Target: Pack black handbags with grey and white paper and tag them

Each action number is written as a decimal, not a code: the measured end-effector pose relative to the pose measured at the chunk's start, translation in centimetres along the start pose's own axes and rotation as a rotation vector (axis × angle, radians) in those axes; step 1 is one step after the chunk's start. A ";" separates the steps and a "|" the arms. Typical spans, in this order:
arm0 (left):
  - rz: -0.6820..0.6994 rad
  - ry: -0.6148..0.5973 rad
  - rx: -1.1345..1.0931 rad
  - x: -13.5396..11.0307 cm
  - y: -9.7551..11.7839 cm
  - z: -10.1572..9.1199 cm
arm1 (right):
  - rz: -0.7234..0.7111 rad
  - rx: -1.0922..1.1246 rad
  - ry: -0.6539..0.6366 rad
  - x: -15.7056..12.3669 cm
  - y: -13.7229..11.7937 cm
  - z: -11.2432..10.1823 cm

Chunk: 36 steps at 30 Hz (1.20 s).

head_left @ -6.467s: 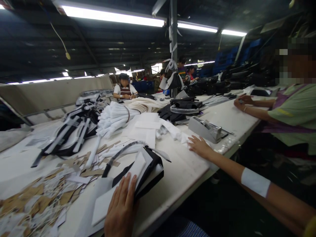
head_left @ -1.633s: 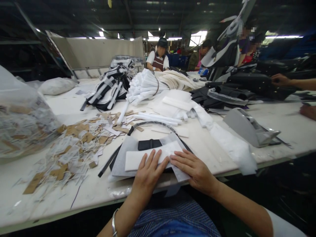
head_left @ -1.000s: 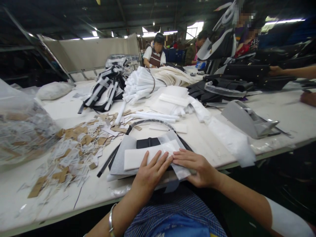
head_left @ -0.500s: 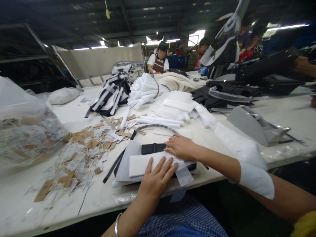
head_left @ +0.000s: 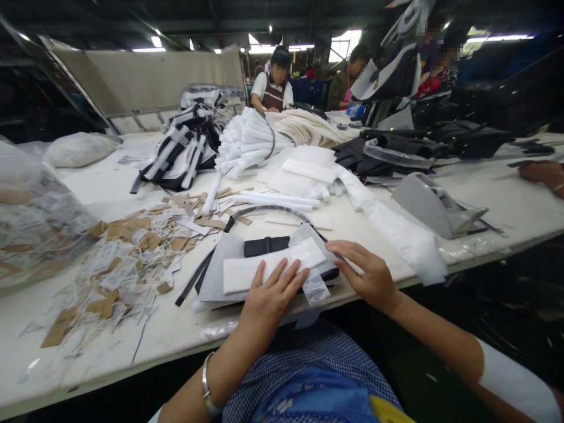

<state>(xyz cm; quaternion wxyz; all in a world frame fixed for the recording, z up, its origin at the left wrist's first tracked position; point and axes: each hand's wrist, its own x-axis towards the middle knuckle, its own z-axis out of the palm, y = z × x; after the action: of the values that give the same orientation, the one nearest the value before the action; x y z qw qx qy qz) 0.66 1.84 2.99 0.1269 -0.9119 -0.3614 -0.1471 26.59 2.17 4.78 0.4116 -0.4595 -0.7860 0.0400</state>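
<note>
A black handbag [head_left: 329, 274] lies on the table in front of me, its wrapped handle [head_left: 268, 210] arching away. Pale tissue paper [head_left: 210, 271] and a white foam strip [head_left: 240, 275] cover much of it, around a black buckle tab [head_left: 265, 246]. My left hand [head_left: 277, 294] rests open and flat on the foam strip. At the bag's right side, my right hand [head_left: 370, 276] has thumb and fingers closed on a thin black strap. A black strap end [head_left: 190, 288] sticks out on the left.
Loose tags [head_left: 110, 282] are heaped at left beside a plastic bag of tags [head_left: 35, 217]. Beyond lie a bundle of white foam rods [head_left: 244, 141], black bag parts [head_left: 388, 150] and a grey piece [head_left: 425, 202]. A co-worker [head_left: 273, 88] stands across the table.
My right hand has moved off the bag's top to its right side and grips the strap there. The foam strip's right end now shows. My left hand stays on the foam.
</note>
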 end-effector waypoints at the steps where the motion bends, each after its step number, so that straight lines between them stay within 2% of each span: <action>1: -0.005 -0.018 -0.014 0.0 0.0 -0.1 | -0.063 -0.043 0.021 -2.2 -0.3 -0.5; 3: -0.009 -0.048 -0.036 0.0 0.0 -0.2 | -0.207 -0.153 -0.032 -6.2 -0.8 -0.5; 5: -0.004 -0.061 -0.052 0.1 -0.1 -0.3 | -0.330 -0.257 -0.121 -9.3 -1.0 0.5; 7: 0.000 -0.063 -0.061 0.1 -0.1 -0.3 | -0.383 -0.324 -0.143 -11.0 -1.0 2.3; 9: 0.001 -0.066 -0.066 0.1 -0.1 -0.4 | -0.366 -0.347 -0.079 -11.3 -0.8 4.1; 12: -0.005 -0.082 -0.064 0.1 0.0 -0.4 | -0.346 -0.285 0.033 -10.5 -0.7 6.1; 15: -0.008 -0.096 -0.061 0.1 0.0 -0.5 | -0.324 -0.148 0.077 -9.5 -1.1 6.6; 19: -0.011 -0.099 -0.062 0.0 0.0 -0.5 | -0.313 0.009 0.014 -9.1 -2.0 5.3; 24: -0.012 -0.081 -0.063 0.0 0.0 -0.5 | -0.364 0.075 -0.126 -9.0 -3.5 2.0; 27: -0.014 -0.080 -0.062 -0.1 0.1 -0.5 | -0.275 0.034 -0.006 -7.6 -4.3 0.3; 29: -0.019 -0.080 -0.057 -0.1 0.1 -0.4 | -0.226 -0.070 0.073 -5.8 -4.5 -0.1; 32: -0.012 -0.076 -0.047 -0.2 0.0 -0.2 | -0.301 -0.202 -0.005 -2.9 -4.1 0.1; 34: -0.001 -0.076 -0.041 -0.2 0.0 -0.2 | -0.401 -0.198 -0.055 -1.4 -3.7 0.3; 36: -0.002 -0.071 -0.032 -0.2 0.0 -0.2 | -0.463 -0.156 -0.045 -0.5 -3.4 0.2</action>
<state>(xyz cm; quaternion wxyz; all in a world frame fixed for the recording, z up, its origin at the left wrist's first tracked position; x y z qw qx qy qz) 0.46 1.66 3.06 0.0994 -0.9181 -0.3642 -0.1202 24.24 -0.08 5.87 0.3555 -0.2963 -0.8801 -0.1059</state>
